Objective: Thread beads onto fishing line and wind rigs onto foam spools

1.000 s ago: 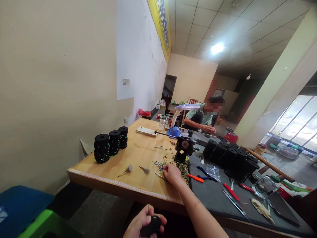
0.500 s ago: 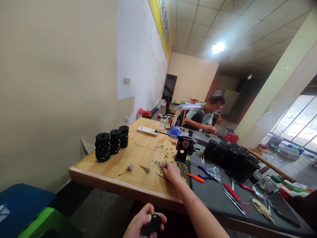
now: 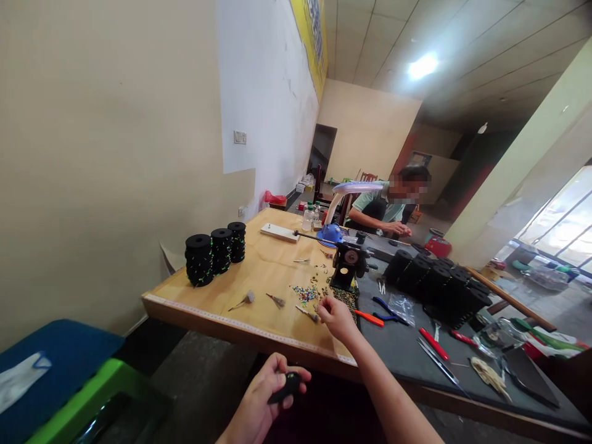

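Observation:
My left hand (image 3: 261, 394), below the table's front edge, is closed around a small black rounded object (image 3: 285, 388) with a yellowish dot on it; its kind is not clear. My right hand (image 3: 338, 317) has its thumb and fingertips pressed together just above the table. Whatever is between them, if anything, is too small to see. Beyond those fingertips lies a scatter of small coloured beads (image 3: 306, 295). A brush-like tool (image 3: 308, 312) rests just left of the hand, and a heap of brass-coloured small parts (image 3: 345, 299) lies behind it.
A black hand-cranked winder (image 3: 350, 265) stands behind the beads. Black spools (image 3: 198, 262) stand at the left, more black spools (image 3: 416, 274) at the right. Blue-handled pliers (image 3: 388, 308) and tweezers (image 3: 441, 364) lie on the grey mat. Another person (image 3: 383, 213) sits across the table.
My right hand has drawn back from the coloured beads toward me and slightly right, leaving more of them in view. My left hand still holds the black object, now turned a little. The view has shifted.

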`<state>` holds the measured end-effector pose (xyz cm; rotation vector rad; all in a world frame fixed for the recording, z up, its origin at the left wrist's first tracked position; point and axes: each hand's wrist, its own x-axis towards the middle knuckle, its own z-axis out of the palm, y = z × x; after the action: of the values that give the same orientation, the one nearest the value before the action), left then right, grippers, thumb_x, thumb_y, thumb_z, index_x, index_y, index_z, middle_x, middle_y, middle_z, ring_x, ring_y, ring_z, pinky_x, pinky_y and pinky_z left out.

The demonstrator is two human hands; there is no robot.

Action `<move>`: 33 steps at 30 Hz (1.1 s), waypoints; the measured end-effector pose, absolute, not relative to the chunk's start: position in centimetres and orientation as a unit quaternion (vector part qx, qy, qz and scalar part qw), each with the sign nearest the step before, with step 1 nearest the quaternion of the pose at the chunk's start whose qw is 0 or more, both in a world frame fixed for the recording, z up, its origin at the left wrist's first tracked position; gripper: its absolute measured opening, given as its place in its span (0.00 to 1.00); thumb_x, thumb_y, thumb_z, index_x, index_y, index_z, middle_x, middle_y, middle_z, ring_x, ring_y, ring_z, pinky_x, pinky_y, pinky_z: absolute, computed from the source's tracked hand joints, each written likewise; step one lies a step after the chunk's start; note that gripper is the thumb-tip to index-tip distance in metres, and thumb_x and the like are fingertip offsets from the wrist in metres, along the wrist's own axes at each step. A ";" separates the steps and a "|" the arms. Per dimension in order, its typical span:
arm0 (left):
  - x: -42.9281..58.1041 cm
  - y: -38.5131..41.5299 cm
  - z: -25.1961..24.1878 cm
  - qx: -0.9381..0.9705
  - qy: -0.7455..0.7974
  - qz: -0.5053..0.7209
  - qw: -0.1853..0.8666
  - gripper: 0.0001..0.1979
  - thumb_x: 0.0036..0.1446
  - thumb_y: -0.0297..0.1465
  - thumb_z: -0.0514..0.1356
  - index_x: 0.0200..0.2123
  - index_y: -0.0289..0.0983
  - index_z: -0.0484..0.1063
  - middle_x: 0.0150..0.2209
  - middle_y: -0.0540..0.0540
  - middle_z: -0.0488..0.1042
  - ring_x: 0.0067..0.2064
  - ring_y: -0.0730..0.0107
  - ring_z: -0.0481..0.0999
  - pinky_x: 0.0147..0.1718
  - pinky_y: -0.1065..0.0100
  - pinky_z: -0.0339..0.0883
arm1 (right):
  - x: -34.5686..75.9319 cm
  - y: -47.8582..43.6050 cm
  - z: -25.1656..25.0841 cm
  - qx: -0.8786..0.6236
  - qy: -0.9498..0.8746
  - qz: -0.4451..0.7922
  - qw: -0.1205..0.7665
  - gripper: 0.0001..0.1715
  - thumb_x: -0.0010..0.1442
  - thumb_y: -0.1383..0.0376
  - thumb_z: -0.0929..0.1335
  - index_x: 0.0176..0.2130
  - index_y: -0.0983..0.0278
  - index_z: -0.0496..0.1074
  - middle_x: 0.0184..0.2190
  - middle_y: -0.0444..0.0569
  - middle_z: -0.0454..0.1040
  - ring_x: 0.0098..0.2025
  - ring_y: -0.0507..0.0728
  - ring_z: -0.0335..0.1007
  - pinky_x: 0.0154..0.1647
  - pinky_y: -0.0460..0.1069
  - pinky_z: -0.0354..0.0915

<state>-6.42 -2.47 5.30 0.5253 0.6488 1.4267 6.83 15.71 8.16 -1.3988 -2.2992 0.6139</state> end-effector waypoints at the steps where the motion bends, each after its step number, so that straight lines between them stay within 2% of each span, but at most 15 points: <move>1: -6.4 -2.5 5.3 0.247 0.292 0.635 0.671 0.07 0.51 0.30 0.59 0.30 0.39 0.61 0.38 0.40 0.78 0.36 0.64 0.72 0.31 0.67 0.55 | 7.5 14.3 8.5 -0.486 -0.817 0.244 0.193 0.09 0.59 0.65 0.60 0.30 0.63 0.67 0.26 0.46 0.76 0.27 0.52 0.69 0.26 0.43 0.59; 3: -6.2 -2.5 5.1 0.277 0.293 0.637 0.657 0.07 0.51 0.30 0.59 0.33 0.40 0.61 0.42 0.40 0.77 0.38 0.63 0.72 0.32 0.67 0.55 | 8.7 11.3 8.9 -0.460 -0.810 0.302 0.202 0.11 0.60 0.62 0.59 0.30 0.63 0.65 0.26 0.45 0.75 0.24 0.51 0.68 0.22 0.42 0.61; 6: -5.7 -2.4 4.6 0.321 0.278 0.642 0.639 0.07 0.54 0.29 0.57 0.37 0.41 0.60 0.51 0.41 0.72 0.40 0.63 0.72 0.33 0.66 0.57 | 9.8 6.8 9.3 -0.377 -0.722 0.511 0.275 0.10 0.57 0.60 0.63 0.28 0.63 0.63 0.31 0.48 0.74 0.24 0.50 0.68 0.18 0.42 0.61; 10: -5.1 -2.2 4.0 0.347 0.246 0.643 0.637 0.09 0.57 0.29 0.57 0.40 0.42 0.60 0.55 0.42 0.67 0.47 0.59 0.71 0.45 0.58 0.60 | 9.7 3.5 8.9 -0.352 -0.647 0.599 0.315 0.11 0.53 0.61 0.67 0.25 0.64 0.62 0.37 0.52 0.74 0.22 0.48 0.68 0.19 0.43 0.64; 12: -5.0 -2.2 3.9 0.354 0.244 0.640 0.637 0.11 0.56 0.30 0.58 0.41 0.42 0.59 0.55 0.41 0.67 0.53 0.54 0.68 0.51 0.54 0.57 | 9.5 3.0 8.4 -0.348 -0.628 0.614 0.328 0.12 0.52 0.62 0.68 0.25 0.64 0.61 0.36 0.51 0.75 0.21 0.48 0.67 0.21 0.44 0.65; 16: -5.1 -2.2 4.0 0.382 0.266 0.629 0.623 0.12 0.57 0.32 0.59 0.42 0.42 0.59 0.56 0.40 0.65 0.59 0.50 0.62 0.55 0.50 0.54 | 9.3 2.8 7.6 -0.345 -0.619 0.619 0.339 0.11 0.54 0.62 0.67 0.26 0.64 0.62 0.32 0.49 0.75 0.20 0.48 0.67 0.23 0.45 0.65; 21: -5.1 -2.4 4.3 0.431 0.291 0.632 0.575 0.12 0.57 0.35 0.58 0.43 0.43 0.59 0.54 0.41 0.67 0.58 0.51 0.63 0.57 0.47 0.50 | 9.3 2.4 8.0 -0.329 -0.629 0.611 0.350 0.10 0.56 0.63 0.66 0.27 0.64 0.63 0.31 0.49 0.75 0.21 0.48 0.65 0.24 0.44 0.63; 25: -5.1 -2.6 4.4 0.447 0.297 0.628 0.564 0.12 0.57 0.36 0.57 0.43 0.43 0.59 0.53 0.42 0.67 0.57 0.51 0.63 0.57 0.46 0.51 | 9.2 2.2 8.3 -0.327 -0.629 0.611 0.352 0.11 0.56 0.61 0.66 0.27 0.64 0.62 0.33 0.49 0.75 0.21 0.48 0.64 0.24 0.45 0.63; 33: -5.2 -2.7 4.6 0.464 0.317 0.627 0.540 0.12 0.58 0.35 0.57 0.44 0.41 0.60 0.53 0.41 0.66 0.57 0.51 0.63 0.56 0.48 0.54 | 9.2 2.2 8.5 -0.343 -0.686 0.544 0.340 0.10 0.58 0.61 0.64 0.29 0.65 0.66 0.28 0.48 0.74 0.23 0.50 0.64 0.26 0.45 0.62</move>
<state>-5.15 -2.69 4.55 1.1039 0.7534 1.4903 9.19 2.24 8.46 -0.8940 -1.7847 1.4165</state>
